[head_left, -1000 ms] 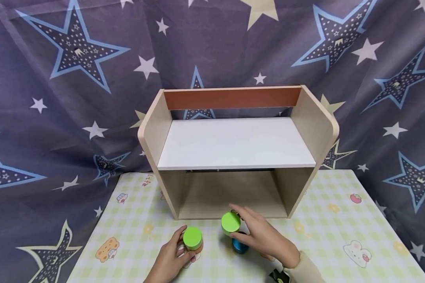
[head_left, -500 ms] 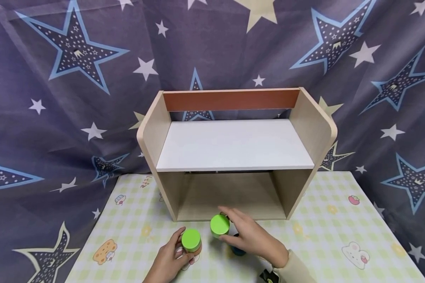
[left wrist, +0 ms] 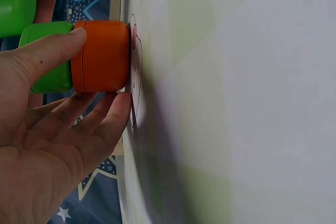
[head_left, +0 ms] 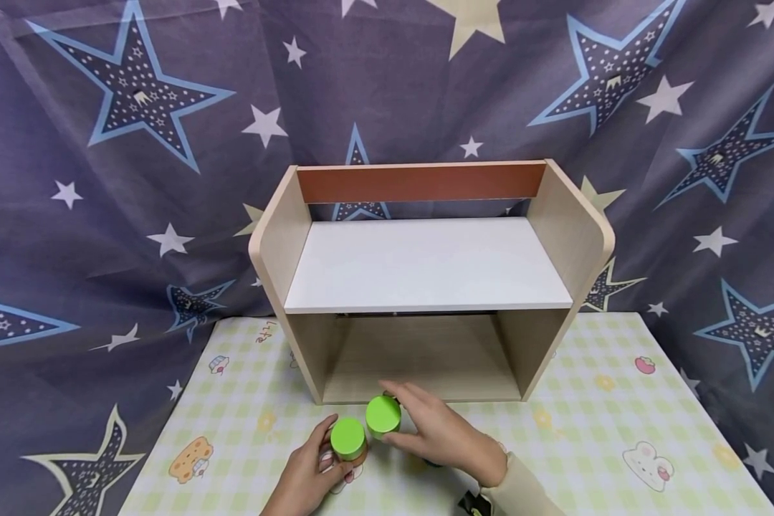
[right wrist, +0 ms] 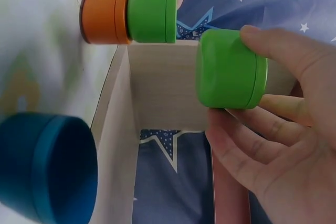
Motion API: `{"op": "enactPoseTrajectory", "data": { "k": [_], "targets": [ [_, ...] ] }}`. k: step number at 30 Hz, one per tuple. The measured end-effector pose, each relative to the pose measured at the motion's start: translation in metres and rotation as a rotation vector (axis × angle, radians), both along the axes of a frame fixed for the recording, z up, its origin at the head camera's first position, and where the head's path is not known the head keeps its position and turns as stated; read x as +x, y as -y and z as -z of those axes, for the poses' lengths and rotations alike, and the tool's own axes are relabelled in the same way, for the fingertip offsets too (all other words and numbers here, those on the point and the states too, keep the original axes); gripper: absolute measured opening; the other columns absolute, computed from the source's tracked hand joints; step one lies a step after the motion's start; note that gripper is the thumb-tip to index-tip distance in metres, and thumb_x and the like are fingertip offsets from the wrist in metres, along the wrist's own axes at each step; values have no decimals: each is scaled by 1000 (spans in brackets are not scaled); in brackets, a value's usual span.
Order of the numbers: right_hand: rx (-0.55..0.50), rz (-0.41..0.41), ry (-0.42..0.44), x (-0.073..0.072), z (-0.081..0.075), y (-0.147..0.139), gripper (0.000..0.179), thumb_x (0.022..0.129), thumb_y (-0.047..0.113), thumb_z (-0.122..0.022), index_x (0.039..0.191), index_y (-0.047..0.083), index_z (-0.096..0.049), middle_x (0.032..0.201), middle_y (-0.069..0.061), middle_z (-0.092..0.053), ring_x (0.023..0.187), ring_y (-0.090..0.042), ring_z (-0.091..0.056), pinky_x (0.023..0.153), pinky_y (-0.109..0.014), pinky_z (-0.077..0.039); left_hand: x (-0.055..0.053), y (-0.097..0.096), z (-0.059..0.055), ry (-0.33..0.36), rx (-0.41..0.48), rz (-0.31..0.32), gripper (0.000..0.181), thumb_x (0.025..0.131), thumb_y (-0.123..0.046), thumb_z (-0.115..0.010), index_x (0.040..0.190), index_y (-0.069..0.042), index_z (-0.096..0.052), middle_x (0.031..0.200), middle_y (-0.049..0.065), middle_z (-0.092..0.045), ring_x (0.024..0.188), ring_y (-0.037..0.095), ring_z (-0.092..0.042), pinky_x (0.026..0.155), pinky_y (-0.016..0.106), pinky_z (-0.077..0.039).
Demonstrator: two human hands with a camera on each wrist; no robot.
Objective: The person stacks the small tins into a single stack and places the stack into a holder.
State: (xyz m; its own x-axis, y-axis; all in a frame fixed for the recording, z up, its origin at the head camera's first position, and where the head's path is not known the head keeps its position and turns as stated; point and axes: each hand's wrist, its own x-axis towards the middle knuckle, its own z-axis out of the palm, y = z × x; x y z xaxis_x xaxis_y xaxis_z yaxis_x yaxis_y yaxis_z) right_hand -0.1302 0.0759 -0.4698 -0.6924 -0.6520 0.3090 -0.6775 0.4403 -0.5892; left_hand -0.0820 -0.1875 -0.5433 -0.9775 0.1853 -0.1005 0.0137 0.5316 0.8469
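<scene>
Head view shows a pale green-and-white checked tablecloth [head_left: 593, 451] with cartoon prints under both hands. Thumb and fingers of the left hand [head_left: 306, 466] curl round a two-piece stack at their tips: a squat, smooth orange cylinder [left wrist: 105, 59] with its base at the cloth, and a bright green cylinder [head_left: 348, 437] end to end above it, their shared long axis upright. The right hand [head_left: 437, 431] pinches a second bright green cylinder [head_left: 383, 416] at its fingertips, raised off the cloth, long axis near vertical, flat end up, just beside the left hand's stack but apart from it. Below the right hand, a round blue cup [right wrist: 18, 166] stands mouth upward. Beyond both hands is a light-wood shelf unit [head_left: 426, 265] with a white board and reddish-brown back rail; farthest hangs a purple-grey star-printed curtain [head_left: 419, 93].
</scene>
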Motion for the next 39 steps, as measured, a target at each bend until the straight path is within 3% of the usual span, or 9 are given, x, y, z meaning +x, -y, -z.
{"op": "enactPoseTrajectory", "data": {
  "k": [9, 25, 29, 33, 39],
  "targets": [
    [6, -40, 14, 0, 1, 16, 74, 93, 34, -75, 153, 11, -38, 137, -8, -56, 121, -16, -57, 98, -30, -51, -1, 1, 1, 27, 18, -7, 89, 87, -31, -81, 153, 1, -32, 138, 21, -56, 121, 33, -59, 88, 31, -56],
    [-21, -105, -49, -1, 12, 35, 72, 92, 29, -77, 150, 9, -41, 140, -10, -53, 126, -18, -54, 102, -27, -47, -2, 1, 2, 20, 39, -9, 85, 88, -28, -81, 153, -1, -33, 140, 19, -55, 121, 31, -59, 90, 29, -55],
    [-18, -112, -59, 0, 14, 40, 72, 92, 31, -76, 151, 10, -40, 140, -10, -54, 126, -17, -53, 102, -28, -47, -1, 1, 3, 26, 54, -8, 84, 88, -37, -80, 153, -7, -36, 137, 19, -57, 122, 32, -59, 90, 29, -55],
    [-6, -110, -65, 0, 15, 44, 72, 93, 32, -75, 152, 12, -39, 138, -10, -55, 125, -15, -54, 100, -28, -49, -1, 1, 3, 34, 55, -10, 86, 86, -47, -78, 152, -11, -38, 137, 18, -57, 122, 32, -58, 91, 32, -55],
    [2, -106, -78, -1, 16, 48, 70, 93, 33, -74, 151, 11, -40, 137, -8, -55, 123, -13, -54, 99, -25, -48, -1, 1, 2, -11, -33, -27, 84, 84, -52, -78, 149, -13, -42, 129, 9, -64, 114, 26, -63, 92, 47, -53]
  ]
}}
